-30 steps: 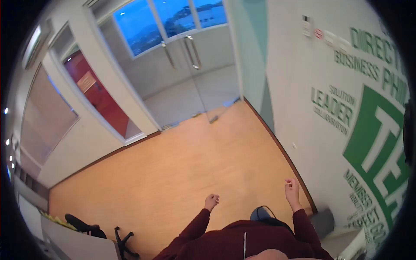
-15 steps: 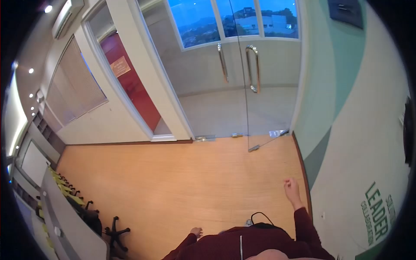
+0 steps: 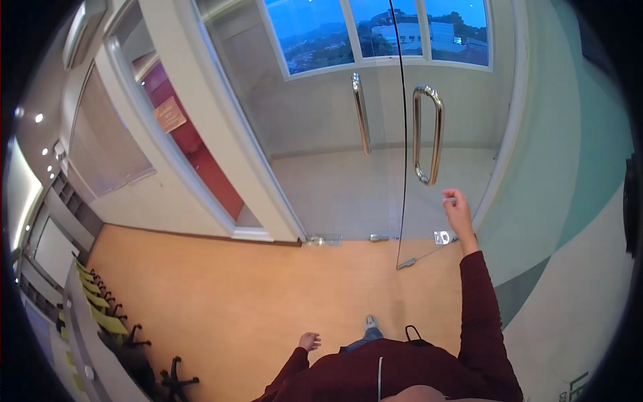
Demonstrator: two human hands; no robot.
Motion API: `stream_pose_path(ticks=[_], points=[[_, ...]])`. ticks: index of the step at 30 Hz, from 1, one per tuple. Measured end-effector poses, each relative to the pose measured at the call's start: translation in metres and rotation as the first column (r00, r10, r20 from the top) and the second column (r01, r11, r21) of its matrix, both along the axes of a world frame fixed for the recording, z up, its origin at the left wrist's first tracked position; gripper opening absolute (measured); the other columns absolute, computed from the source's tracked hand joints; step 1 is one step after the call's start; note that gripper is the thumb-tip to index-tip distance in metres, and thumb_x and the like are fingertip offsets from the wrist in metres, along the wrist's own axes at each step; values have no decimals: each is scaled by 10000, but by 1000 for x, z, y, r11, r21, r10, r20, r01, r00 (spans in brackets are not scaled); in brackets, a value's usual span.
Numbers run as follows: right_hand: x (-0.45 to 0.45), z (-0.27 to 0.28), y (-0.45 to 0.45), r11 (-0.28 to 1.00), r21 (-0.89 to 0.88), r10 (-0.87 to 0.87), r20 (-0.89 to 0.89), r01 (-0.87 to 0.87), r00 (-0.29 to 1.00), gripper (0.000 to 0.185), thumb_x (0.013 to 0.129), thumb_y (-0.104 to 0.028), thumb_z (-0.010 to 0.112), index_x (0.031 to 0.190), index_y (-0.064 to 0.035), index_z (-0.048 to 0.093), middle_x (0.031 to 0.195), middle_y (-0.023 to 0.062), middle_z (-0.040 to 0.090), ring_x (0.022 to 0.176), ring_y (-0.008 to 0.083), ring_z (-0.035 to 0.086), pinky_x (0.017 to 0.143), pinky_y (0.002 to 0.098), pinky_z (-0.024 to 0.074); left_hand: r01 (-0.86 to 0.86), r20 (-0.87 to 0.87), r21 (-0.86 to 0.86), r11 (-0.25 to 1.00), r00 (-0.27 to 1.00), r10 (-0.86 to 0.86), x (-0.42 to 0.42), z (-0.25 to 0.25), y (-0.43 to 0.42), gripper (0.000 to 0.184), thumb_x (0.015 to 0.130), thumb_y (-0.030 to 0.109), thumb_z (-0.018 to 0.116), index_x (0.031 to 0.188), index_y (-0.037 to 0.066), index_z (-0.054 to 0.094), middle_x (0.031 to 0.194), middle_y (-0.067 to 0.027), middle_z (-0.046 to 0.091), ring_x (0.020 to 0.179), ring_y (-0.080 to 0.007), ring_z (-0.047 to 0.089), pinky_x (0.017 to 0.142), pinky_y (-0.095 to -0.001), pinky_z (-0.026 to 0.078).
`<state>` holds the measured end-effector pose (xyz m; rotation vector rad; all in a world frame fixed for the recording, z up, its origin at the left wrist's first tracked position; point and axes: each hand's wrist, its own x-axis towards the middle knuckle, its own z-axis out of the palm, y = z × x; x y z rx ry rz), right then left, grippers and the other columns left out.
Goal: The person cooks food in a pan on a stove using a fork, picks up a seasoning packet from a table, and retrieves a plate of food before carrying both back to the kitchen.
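My right hand (image 3: 457,213) is stretched forward, fingers loosely bent and apart, with nothing in it. It is just below the long metal pull handle (image 3: 438,137) of the right glass door (image 3: 462,161), which stands ajar towards me. A gap shows between hand and handle. Left of the door's edge, another metal handle (image 3: 361,114) is on the left glass door (image 3: 315,141). My left hand (image 3: 309,342) hangs low by my side above the floor, empty, with its fingers slightly spread.
Wood-look floor (image 3: 228,288) lies between me and the doors. A green and white wall (image 3: 556,194) runs close on my right. At the left stand a long table (image 3: 87,335), several green chairs (image 3: 107,321) and a black wheeled chair base (image 3: 177,382).
I have come closer to the glass doors, which look larger. My right hand has risen and reached forward towards the right handle. One of my feet now shows in front.
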<state>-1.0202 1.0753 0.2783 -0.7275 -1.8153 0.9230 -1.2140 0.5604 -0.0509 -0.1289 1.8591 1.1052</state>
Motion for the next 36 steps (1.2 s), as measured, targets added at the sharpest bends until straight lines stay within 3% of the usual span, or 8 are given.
stream_pose_path(ticks=[8, 9, 11, 18, 25, 29, 32, 36], points=[[-82, 48, 117, 993, 6, -117, -62, 117, 991, 225, 811, -121, 556, 1021, -42, 539, 966, 94, 524, 807, 168, 524, 725, 285, 447, 277, -404, 420, 864, 910, -96, -211, 104, 317, 220, 884, 285, 523, 865, 67, 545, 735, -10, 578, 568, -80, 513, 492, -219, 424], [-85, 48, 124, 993, 4, -118, -61, 118, 991, 235, 815, -130, 557, 1033, -44, 532, 968, 94, 521, 810, 166, 520, 730, 285, 446, 450, -531, 415, 791, 826, -191, -222, 137, 360, 225, 890, 282, 517, 915, 60, 547, 783, -23, 589, 636, -84, 533, 533, -217, 428], [-90, 52, 139, 988, -15, -154, -86, 154, 984, 261, 822, -154, 564, 1056, -47, 518, 971, 91, 515, 822, 162, 514, 745, 285, 441, 443, -447, 590, 675, 875, -184, -222, 199, 447, 286, 897, 285, 502, 1069, 57, 508, 909, -41, 586, 770, -106, 560, 618, -236, 442], [-108, 67, 209, 981, 45, -175, -220, 189, 960, 335, 854, -250, 556, 1113, -50, 485, 997, 75, 497, 860, 149, 485, 764, 275, 425, 714, -692, 658, 238, 699, -182, -182, 364, 627, 523, 911, 453, 341, 1303, 106, 334, 1309, -101, 386, 1155, -221, 411, 912, -383, 361], [-148, 63, 219, 961, -252, 35, -288, -111, 957, 232, 810, -233, 636, 887, -50, 515, 689, -12, 544, 644, 60, 505, 609, 198, 412, 573, -595, 793, -207, 654, -467, -143, 404, 697, 784, 838, 663, 212, 1420, 147, 116, 1456, -137, 165, 1332, -297, 178, 1046, -470, 165], [-156, 55, 217, 935, -351, -50, -262, -46, 964, 259, 732, -185, 715, 793, -46, 505, 621, -11, 529, 557, 65, 501, 504, 225, 405, 450, -576, 812, -372, 512, -637, -148, 421, 714, 992, 702, 789, 303, 1425, 163, 41, 1463, -158, 103, 1345, -333, 110, 1054, -491, 121], [-158, 60, 213, 926, -376, -103, -215, 15, 971, 248, 733, -165, 710, 748, -48, 491, 614, -20, 503, 537, 66, 489, 495, 230, 406, 456, -684, 730, -510, 472, -557, -145, 430, 739, 1042, 667, 772, 394, 1422, 176, -4, 1466, -149, 74, 1348, -329, 101, 1065, -489, 101], [-163, 70, 198, 910, -359, -298, -222, 206, 928, 245, 739, -139, 693, 698, -49, 468, 583, -30, 461, 508, 63, 474, 461, 237, 396, 350, -590, 806, -477, 544, -597, -130, 419, 743, 1124, 602, 704, 540, 1417, 168, -19, 1465, -141, 61, 1354, -319, 71, 1081, -483, 50]])
